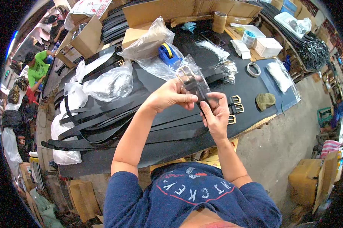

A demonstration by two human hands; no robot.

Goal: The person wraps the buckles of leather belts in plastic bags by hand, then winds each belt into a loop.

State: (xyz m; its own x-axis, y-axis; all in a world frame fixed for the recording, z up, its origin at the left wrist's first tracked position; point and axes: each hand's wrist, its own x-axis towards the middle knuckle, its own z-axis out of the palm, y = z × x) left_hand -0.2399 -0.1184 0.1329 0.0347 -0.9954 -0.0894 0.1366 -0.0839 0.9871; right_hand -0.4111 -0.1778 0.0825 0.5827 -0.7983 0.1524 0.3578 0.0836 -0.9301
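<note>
Both my hands hold a black belt [196, 86] by its gold buckle end, above the middle of the table. A clear plastic sleeve covers that end. My left hand [171, 95] grips it on the left, just below the buckle, with thumb and fingers pressed together. On the other side my right hand [216, 114] pinches the strap lower down. More black belts [103, 125] lie lengthwise across the table to the left. Several gold buckles [232, 119] show just right of my right hand. A blue tape dispenser [169, 55] stands beyond my hands on clear plastic.
The black table [255, 95] bears a tape roll [252, 69], an olive cloth bundle [265, 101] and a white box [267, 47]. Clear plastic bags [108, 81] lie at left. Cardboard boxes [80, 41] stand behind. A person in a green shirt [38, 68] is at far left.
</note>
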